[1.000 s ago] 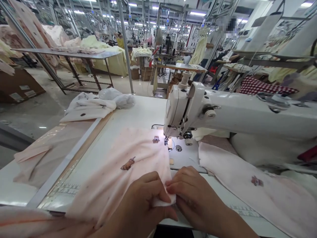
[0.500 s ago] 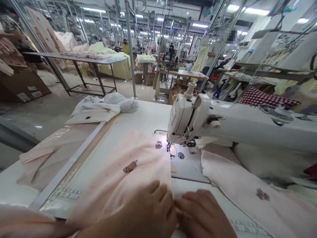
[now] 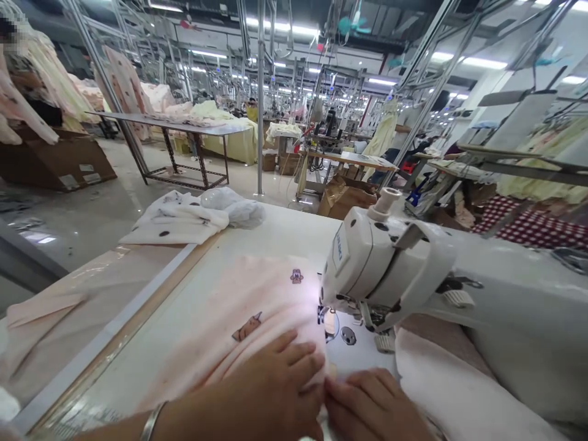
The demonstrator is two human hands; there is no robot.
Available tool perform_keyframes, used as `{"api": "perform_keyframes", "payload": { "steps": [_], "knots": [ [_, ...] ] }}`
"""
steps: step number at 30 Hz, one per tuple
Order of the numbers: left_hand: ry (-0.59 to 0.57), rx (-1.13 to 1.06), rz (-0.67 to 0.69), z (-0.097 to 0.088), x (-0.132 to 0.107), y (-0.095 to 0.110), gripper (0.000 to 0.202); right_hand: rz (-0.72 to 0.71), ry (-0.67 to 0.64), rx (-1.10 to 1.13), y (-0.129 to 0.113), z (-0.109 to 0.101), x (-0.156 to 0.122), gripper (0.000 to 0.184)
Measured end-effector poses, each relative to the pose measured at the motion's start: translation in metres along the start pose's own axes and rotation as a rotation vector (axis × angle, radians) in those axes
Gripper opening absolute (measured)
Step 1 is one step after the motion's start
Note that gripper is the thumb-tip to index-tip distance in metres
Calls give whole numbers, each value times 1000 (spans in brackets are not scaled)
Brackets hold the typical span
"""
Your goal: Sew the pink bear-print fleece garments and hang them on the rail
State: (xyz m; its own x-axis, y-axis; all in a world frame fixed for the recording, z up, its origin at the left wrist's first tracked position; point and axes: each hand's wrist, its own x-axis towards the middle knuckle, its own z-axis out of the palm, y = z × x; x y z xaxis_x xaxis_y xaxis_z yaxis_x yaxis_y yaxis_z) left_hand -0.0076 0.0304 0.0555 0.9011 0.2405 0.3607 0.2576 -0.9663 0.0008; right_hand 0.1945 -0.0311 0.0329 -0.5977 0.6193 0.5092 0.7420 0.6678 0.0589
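A pale pink printed fabric piece (image 3: 257,288) lies on the sewing machine table, its right edge at the needle area under the lit head of the white sewing machine (image 3: 367,263). My left hand (image 3: 271,380) rests on the fabric near that edge, outer fingers spread over it; the index finger and thumb bend at the edge, with the thumb mostly hidden. Close beside it, my right hand (image 3: 374,401) pinches the fabric edge just in front of the needle plate (image 3: 362,355). Soft folds run through the cloth by my left hand.
Another pink fabric piece (image 3: 459,373) lies right of the machine head. At the left are a folded white spotted cloth (image 3: 179,220), a plastic bag (image 3: 236,208) and a metal strip (image 3: 114,324). Behind stand a table (image 3: 184,125) with fabrics and a cardboard box (image 3: 344,199).
The view has shifted, and the machine looks nearer. Both hands are closer to the needle, and my left outer fingers have stretched further over the fabric.
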Motion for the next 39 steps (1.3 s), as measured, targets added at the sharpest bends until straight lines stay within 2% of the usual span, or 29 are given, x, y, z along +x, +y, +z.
{"api": "perform_keyframes", "payload": {
  "steps": [4,9,13,15,18,20,22,24,26,29,31,32,35,39],
  "knots": [
    [-45,-122,1,-1,5,-13,25,31,-51,57,12,-5,12,38],
    [-54,-201,-16,4,3,-15,19,83,-110,127,15,-6,11,25],
    [-70,-202,-21,5,5,-19,12,161,-181,238,21,-9,13,24],
    [-77,-256,-63,5,6,-21,15,192,-219,261,25,-10,17,29],
    [-33,-412,-210,3,8,-21,19,232,-245,245,26,-9,23,36],
    [11,-523,-313,1,12,-19,19,243,-167,213,26,-4,27,29],
    [40,-569,-419,-2,16,-16,5,238,-34,172,25,3,29,18],
    [55,-521,-487,-4,21,-14,22,228,68,143,25,10,31,14],
    [38,-394,-451,-5,25,-15,29,238,112,139,25,13,31,14],
    [-19,-120,-156,-10,26,-16,15,233,110,176,23,10,30,13],
    [-72,20,35,-14,22,-12,9,173,32,175,20,5,27,14],
    [-101,54,83,-15,19,-8,6,136,-18,153,18,2,25,15],
    [-130,37,48,-12,10,1,6,53,-107,62,14,-1,16,15],
    [-56,-64,2,2,4,-2,9,31,-85,49,14,1,11,14]
  ]
}}
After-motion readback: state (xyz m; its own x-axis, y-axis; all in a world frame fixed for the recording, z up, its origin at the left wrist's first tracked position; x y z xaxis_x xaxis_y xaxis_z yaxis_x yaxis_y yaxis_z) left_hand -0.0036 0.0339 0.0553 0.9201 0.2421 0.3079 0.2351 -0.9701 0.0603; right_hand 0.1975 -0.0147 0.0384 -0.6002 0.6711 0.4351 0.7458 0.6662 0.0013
